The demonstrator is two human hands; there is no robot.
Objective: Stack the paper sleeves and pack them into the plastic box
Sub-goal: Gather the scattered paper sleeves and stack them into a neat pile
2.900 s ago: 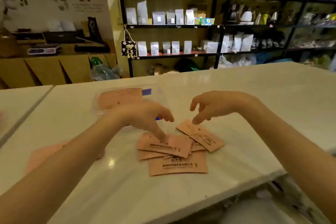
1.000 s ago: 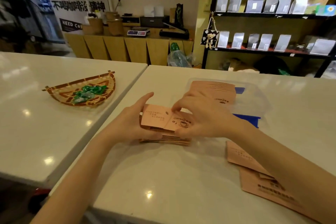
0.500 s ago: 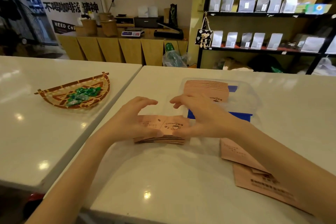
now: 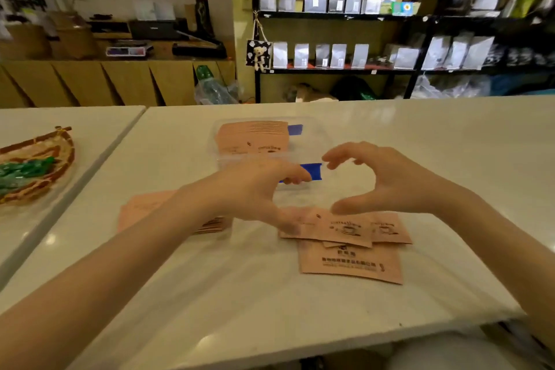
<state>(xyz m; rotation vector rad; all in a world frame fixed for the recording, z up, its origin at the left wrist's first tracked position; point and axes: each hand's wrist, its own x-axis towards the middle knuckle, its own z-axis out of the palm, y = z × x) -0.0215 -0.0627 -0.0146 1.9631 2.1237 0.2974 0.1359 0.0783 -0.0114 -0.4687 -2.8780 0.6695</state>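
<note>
Several loose pink paper sleeves (image 4: 350,249) lie fanned on the white counter in front of me. A squared stack of sleeves (image 4: 144,207) rests to the left, partly hidden under my left forearm. The clear plastic box (image 4: 312,141) with blue clips stands behind, with a row of sleeves (image 4: 252,138) packed in its left half. My left hand (image 4: 252,189) hovers over the left edge of the loose sleeves, thumb touching one. My right hand (image 4: 387,180) is curved open above them, thumb tip resting on the top sleeve. Neither hand holds anything.
A woven fan-shaped basket (image 4: 36,153) with green wrapped sweets sits on the neighbouring counter at the left, across a narrow gap (image 4: 120,141). The counter's front edge runs close below the sleeves. Shelves with silver bags (image 4: 330,54) stand behind the counter.
Both hands have let go of the stack, which now lies at the left. They have moved right to the loose sleeves, and the view has swung right with them.
</note>
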